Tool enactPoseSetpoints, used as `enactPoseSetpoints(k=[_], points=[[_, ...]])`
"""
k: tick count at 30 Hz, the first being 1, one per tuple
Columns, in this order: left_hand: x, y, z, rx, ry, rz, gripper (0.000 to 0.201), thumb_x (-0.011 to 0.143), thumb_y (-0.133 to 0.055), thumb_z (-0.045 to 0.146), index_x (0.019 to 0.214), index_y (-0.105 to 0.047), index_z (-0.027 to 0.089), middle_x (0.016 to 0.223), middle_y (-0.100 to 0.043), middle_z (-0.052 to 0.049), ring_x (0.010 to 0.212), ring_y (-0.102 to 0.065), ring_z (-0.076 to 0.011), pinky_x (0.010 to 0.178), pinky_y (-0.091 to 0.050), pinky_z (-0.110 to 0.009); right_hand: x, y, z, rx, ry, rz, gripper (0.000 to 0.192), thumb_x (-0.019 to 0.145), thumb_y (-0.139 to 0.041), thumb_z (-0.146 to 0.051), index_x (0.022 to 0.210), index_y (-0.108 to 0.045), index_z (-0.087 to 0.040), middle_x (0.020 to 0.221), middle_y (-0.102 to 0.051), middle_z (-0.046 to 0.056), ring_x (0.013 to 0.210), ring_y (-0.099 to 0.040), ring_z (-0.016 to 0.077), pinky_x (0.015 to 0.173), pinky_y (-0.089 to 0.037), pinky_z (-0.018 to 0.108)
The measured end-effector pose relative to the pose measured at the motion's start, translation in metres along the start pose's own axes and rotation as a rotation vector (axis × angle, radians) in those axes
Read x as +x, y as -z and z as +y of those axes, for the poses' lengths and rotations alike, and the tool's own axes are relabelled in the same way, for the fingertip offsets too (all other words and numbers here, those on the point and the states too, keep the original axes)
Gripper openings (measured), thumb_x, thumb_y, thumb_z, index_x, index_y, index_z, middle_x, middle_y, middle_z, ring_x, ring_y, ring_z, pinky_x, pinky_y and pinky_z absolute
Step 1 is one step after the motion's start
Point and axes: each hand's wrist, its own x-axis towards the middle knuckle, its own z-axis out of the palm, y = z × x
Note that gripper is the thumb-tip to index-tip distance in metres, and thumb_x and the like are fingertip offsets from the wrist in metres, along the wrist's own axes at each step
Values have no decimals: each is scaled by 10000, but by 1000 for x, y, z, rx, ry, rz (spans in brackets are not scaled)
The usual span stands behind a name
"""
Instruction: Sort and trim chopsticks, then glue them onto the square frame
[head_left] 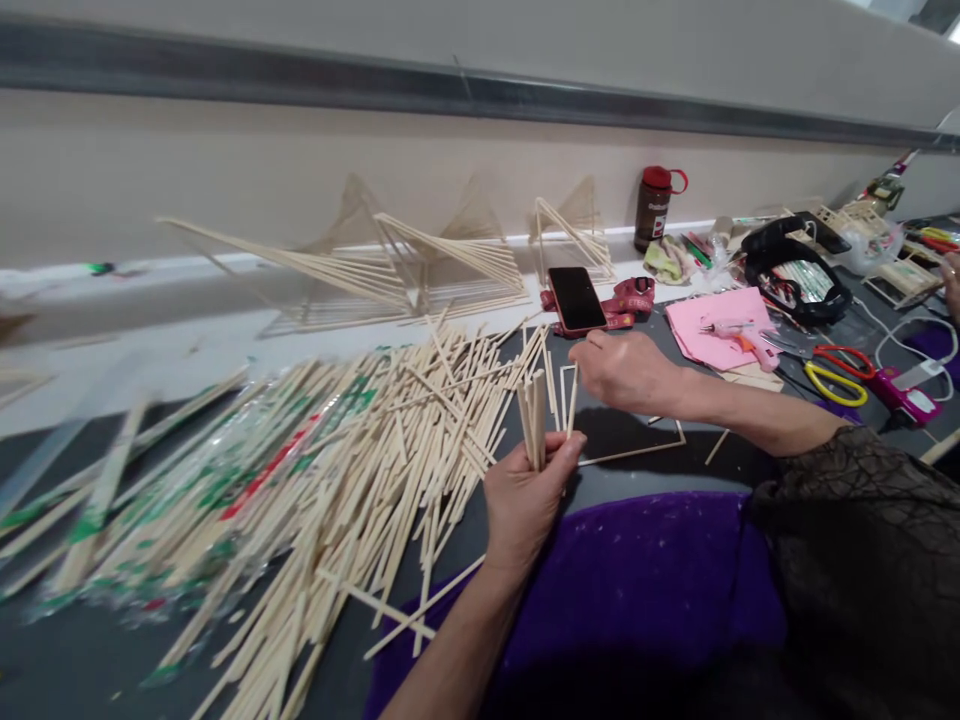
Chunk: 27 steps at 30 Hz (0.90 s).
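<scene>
My left hand (527,500) is closed around an upright bundle of thin wooden sticks (534,415), much like disposable chopsticks. A single wooden stick (572,402) stands apart from the bundle; its lower end is at my left thumb, and the fingers of my right hand (626,372) pinch it near the top. Beneath my hands, a thin rectangular stick frame (637,454) lies on the dark table, partly covered by my right hand and arm. A large heap of loose sticks (442,420) spreads to the left of my left hand.
Sticks in plastic sleeves (247,470) lie at left. Fan-shaped stick models (450,255) stand along the wall. A phone (576,298), red-lidded bottle (652,210), pink paper (697,320), glue gun (742,335) and scissors (836,380) sit farther back and right. Purple cloth (660,590) lies in front.
</scene>
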Motion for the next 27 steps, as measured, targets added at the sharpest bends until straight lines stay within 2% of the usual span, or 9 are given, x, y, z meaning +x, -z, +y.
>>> enactPoseSetpoints(k=[5,10,13,16,19,20,23,25,27], points=[[0,0,-3,27,-27,-45,249,623,-750,403,688,-735,163,507,-576,18,462,-453,-94,473,-373,-230,4,-5,0,29,-34,10,350,929,-365,-116,1078,-674,-47,1055,-692,206,804,-617,204,600,-358,302],[1,4,-1,-28,18,-95,258,635,-754,413,673,-718,161,474,-542,28,450,-441,-87,465,-337,-220,9,-3,21,495,-87,79,273,859,-454,-134,896,-724,-124,812,-712,51,737,-602,131,678,-415,250],[1,7,2,-83,41,-180,261,652,-744,413,703,-739,156,466,-549,20,443,-437,-89,461,-323,-222,3,3,60,646,-257,197,273,849,-451,-158,854,-724,-137,755,-688,26,664,-583,124,660,-432,259],[0,6,2,-138,43,-233,269,659,-740,416,726,-755,156,462,-556,16,427,-413,-81,450,-296,-219,-11,10,119,349,-428,325,194,848,-530,-163,797,-715,-132,851,-711,79,798,-621,174,781,-448,313],[-1,4,-1,-168,28,-242,286,668,-734,435,735,-762,158,460,-554,16,427,-395,-73,446,-271,-214,-25,15,169,80,-644,301,101,782,-666,-141,851,-715,-85,933,-706,174,902,-641,241,785,-433,351],[-1,3,-2,-170,28,-244,293,671,-732,442,736,-762,158,458,-550,18,423,-386,-71,442,-261,-214,-28,16,176,77,-655,310,189,750,-692,-103,931,-716,-55,1005,-693,224,929,-644,258,772,-425,356],[-1,2,-3,-163,44,-248,300,667,-738,450,725,-754,156,451,-542,22,412,-372,-68,435,-249,-216,-32,14,163,201,-552,324,323,799,-666,-116,1119,-705,-90,1103,-690,207,907,-648,206,729,-447,308],[-1,1,-3,-152,48,-241,290,665,-743,442,715,-750,156,448,-542,21,417,-395,-74,438,-264,-216,-30,8,129,421,-413,245,210,845,-648,-235,1013,-747,-157,951,-735,97,704,-632,129,607,-462,255],[-1,0,-3,-145,44,-234,280,660,-747,431,713,-752,156,462,-560,13,432,-438,-84,449,-294,-216,-25,0,89,893,-266,72,234,806,-676,-302,984,-753,-171,860,-731,53,616,-615,107,509,-441,228]])
